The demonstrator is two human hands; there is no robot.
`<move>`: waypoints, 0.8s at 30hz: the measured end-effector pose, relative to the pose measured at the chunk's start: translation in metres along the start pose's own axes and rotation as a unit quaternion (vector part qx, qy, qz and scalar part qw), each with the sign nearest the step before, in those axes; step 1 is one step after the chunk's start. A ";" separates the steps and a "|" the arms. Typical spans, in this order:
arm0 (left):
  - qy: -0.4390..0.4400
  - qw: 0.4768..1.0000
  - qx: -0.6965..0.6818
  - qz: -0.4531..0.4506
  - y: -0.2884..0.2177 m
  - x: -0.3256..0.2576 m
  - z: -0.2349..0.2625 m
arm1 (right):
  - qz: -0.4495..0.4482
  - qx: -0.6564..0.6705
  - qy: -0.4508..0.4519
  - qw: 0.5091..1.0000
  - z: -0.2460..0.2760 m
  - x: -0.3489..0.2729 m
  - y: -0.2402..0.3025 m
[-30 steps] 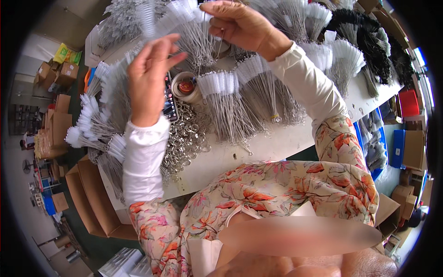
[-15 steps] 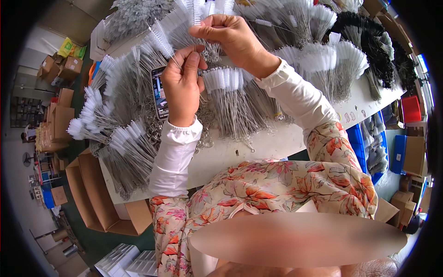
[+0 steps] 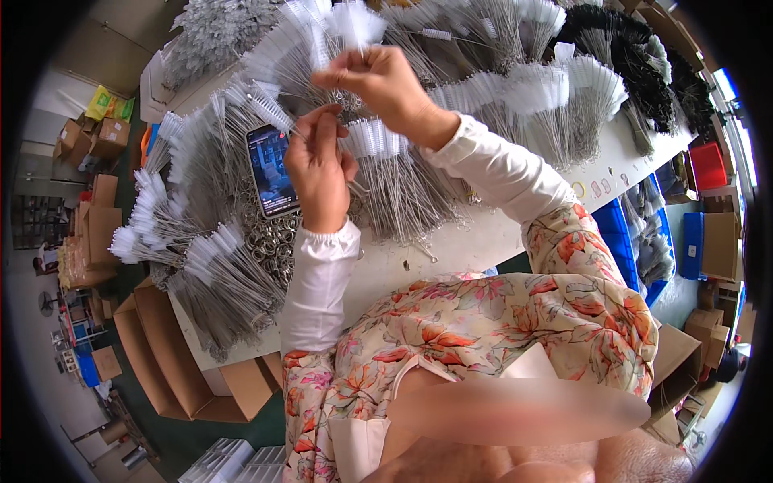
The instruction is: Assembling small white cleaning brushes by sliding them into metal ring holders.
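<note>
My left hand (image 3: 322, 173) is closed, thumb and fingers pinching the thin wire stem of a white-bristled tube brush (image 3: 270, 112), whose head slants up to the left. Above and right of it, my right hand (image 3: 390, 92) pinches too and is smeared by motion. Another white tube brush (image 3: 319, 52) stands up from its fingertips. A phone (image 3: 272, 173) with a lit screen lies beside my left hand, near a heap of small metal rings (image 3: 270, 245). Just right of my left hand, a bundle of tube brushes (image 3: 394, 177) lies with bristles pointing away from me.
The white table (image 3: 475, 245) carries several more brush bundles, with black-bristled ones (image 3: 620, 48) at the far right. Blue bins (image 3: 632, 233) stand off its right edge. An open cardboard box (image 3: 173, 354) sits below the left edge. A red bin (image 3: 708, 167) is farther right.
My right hand has come down and to the left, its brush moving with it. My left hand has shifted slightly right and down in view, uncovering more of the phone and rings.
</note>
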State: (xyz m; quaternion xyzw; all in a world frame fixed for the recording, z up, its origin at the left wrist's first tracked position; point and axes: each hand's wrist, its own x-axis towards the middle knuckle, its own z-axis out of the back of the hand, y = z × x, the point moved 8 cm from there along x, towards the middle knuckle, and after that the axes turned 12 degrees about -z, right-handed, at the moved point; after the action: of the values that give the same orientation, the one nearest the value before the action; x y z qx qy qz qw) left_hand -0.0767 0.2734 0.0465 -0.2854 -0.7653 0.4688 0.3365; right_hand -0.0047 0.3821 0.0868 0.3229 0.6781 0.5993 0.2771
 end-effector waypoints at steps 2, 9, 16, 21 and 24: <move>0.053 0.995 0.061 -0.066 -0.030 -0.014 -0.007 | 0.052 -0.048 -0.062 0.996 0.027 0.005 0.039; 0.150 0.938 -0.246 0.191 -0.007 -0.105 0.022 | 0.201 -0.448 -0.101 0.866 0.176 0.114 0.008; -0.049 0.770 -0.572 0.278 0.033 -0.150 0.052 | 0.018 -0.467 -0.084 0.880 0.165 0.164 -0.055; -0.083 0.756 -0.592 0.267 0.041 -0.159 0.064 | -0.101 -0.298 -0.007 0.949 0.174 0.176 -0.073; -0.098 0.877 -0.415 0.220 0.042 -0.163 0.074 | -0.036 -0.276 0.051 0.959 0.145 0.157 -0.017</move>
State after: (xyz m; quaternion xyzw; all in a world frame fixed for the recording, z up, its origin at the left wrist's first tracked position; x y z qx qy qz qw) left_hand -0.0304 0.1286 -0.0567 -0.5126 -0.8360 0.1957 -0.0018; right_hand 0.0043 0.5935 0.0534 0.1786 0.5110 0.7683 0.3415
